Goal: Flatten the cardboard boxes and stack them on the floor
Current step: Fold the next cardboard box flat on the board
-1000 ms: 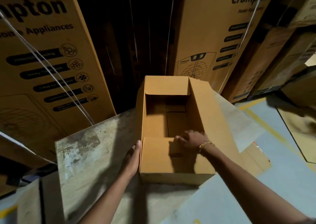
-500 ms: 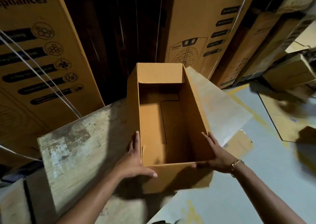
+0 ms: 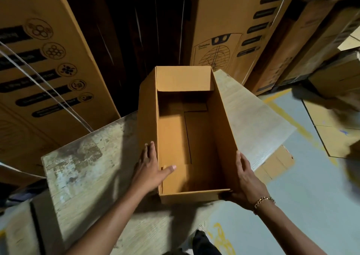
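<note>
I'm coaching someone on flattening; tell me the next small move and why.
Probably push the bottom flaps out. The box is open on top with its bottom closed, and the left hand and right hand grip its near corners.

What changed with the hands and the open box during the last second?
The right hand left the near flap inside the cardboard box and now holds its right outer wall. The left hand hooked its thumb over the left wall. The near flap is no longer folded in. The box remains unflattened.
</note>
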`<state>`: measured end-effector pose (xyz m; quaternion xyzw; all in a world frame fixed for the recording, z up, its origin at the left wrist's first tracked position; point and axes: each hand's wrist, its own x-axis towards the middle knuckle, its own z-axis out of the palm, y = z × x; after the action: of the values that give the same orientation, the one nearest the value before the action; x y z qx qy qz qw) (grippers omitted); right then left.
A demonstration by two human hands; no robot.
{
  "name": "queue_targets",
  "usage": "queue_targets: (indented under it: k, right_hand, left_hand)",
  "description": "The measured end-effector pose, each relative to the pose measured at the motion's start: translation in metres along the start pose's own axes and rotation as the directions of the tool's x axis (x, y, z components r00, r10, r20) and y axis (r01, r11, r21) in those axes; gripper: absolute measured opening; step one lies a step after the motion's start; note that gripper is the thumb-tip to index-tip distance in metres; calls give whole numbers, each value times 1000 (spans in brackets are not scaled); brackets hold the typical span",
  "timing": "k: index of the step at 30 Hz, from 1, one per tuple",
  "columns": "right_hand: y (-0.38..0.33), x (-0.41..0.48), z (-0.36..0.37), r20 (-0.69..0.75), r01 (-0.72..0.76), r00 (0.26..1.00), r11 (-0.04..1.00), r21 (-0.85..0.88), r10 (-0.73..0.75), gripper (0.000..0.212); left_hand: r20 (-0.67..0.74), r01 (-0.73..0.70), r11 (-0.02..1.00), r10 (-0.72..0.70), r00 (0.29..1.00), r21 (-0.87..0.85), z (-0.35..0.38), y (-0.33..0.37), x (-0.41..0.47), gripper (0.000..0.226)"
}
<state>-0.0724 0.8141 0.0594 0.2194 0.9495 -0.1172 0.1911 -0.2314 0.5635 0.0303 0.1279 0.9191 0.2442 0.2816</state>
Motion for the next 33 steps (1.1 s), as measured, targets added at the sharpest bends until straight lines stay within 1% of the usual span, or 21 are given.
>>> queue_targets:
  k: [2, 5, 7, 9, 10, 11, 12, 13, 15, 16, 18, 19, 21, 23, 24, 25, 26, 28, 29, 32, 33]
  right_hand:
    - [1, 0, 2, 1, 0, 1000, 1000, -11, 0, 140]
    - [8, 4, 8, 4, 31, 1000, 999, -35, -31, 151]
    - [12, 9, 2, 82, 57, 995, 998, 0, -57, 152]
    - [17, 20, -10, 162, 78, 983, 995, 70, -88, 154]
    - [20, 28, -15, 172, 97, 979, 993, 72, -108, 152]
    - [23, 39, -21, 164, 128, 977, 990, 54, -136, 143]
    - [22, 52, -29, 112, 162, 980, 986, 46, -166, 131]
    - [19, 69, -39, 21, 194, 981, 980, 49, -195, 117]
    - [4, 109, -60, -132, 247, 962, 968, 51, -238, 105]
    - [-8, 134, -70, -151, 279, 952, 959, 56, -268, 97]
    - [-32, 194, -79, -97, 324, 944, 942, 82, -316, 83]
    - [-45, 225, -78, -37, 328, 945, 939, 104, -326, 84]
    - [-67, 276, -73, 103, 269, 952, 947, 173, -289, 89]
    - [-79, 312, -64, 177, 175, 960, 957, 233, -218, 94]
    - [-81, 320, -61, 160, 154, 968, 963, 222, -192, 95]
    - [-83, 325, -60, 84, 171, 978, 968, 182, -188, 93]
    - [-84, 328, -63, -39, 211, 977, 969, 125, -208, 88]
    - [-86, 335, -79, -271, 276, 926, 961, 15, -262, 81]
    - [-86, 344, -92, -349, 298, 892, 954, -21, -286, 84]
    - [-80, 381, -143, -478, 314, 818, 945, -93, -319, 101]
    - [-77, 395, -158, -484, 295, 817, 948, -117, -314, 103]
  left_hand:
    - [-96, 5, 1000, -3, 995, 28, -5, 15, 27, 115]
    - [-193, 44, 999, -38, 980, 26, -18, 42, 77, 112]
    - [-271, 93, 996, -94, 958, -18, -24, 58, 103, 102]
    - [-369, 106, 994, -86, 925, 35, -27, 66, 118, 90]
    - [-394, 114, 990, -74, 916, 78, -26, 65, 122, 88]
    - [-406, 120, 987, -66, 912, 107, -26, 63, 123, 88]
    - [-411, 125, 984, -62, 910, 127, -25, 59, 125, 87]
    - [-415, 132, 981, -62, 908, 144, -24, 57, 127, 86]
    - [-417, 149, 974, -65, 906, 172, -24, 56, 130, 83]
    - [-419, 154, 972, -66, 905, 180, -23, 56, 131, 84]
    - [-426, 155, 970, -61, 903, 188, -21, 56, 132, 86]
    - [-429, 155, 970, -62, 901, 187, -21, 54, 132, 89]
    - [-430, 168, 969, -76, 899, 180, -21, 51, 132, 94]
    - [-432, 180, 965, -81, 898, 193, -23, 51, 132, 94]
    - [-434, 176, 964, -73, 898, 201, -23, 53, 130, 92]
    - [-437, 174, 964, -70, 897, 203, -24, 56, 129, 90]
    - [-436, 177, 963, -73, 897, 203, -24, 57, 129, 88]
    - [-430, 188, 962, -87, 898, 198, -25, 60, 128, 85]
    - [-428, 194, 961, -95, 899, 195, -25, 61, 128, 84]
    - [-437, 215, 955, -107, 893, 206, -25, 60, 129, 84]
    - [-443, 217, 953, -104, 890, 212, -25, 59, 129, 84]
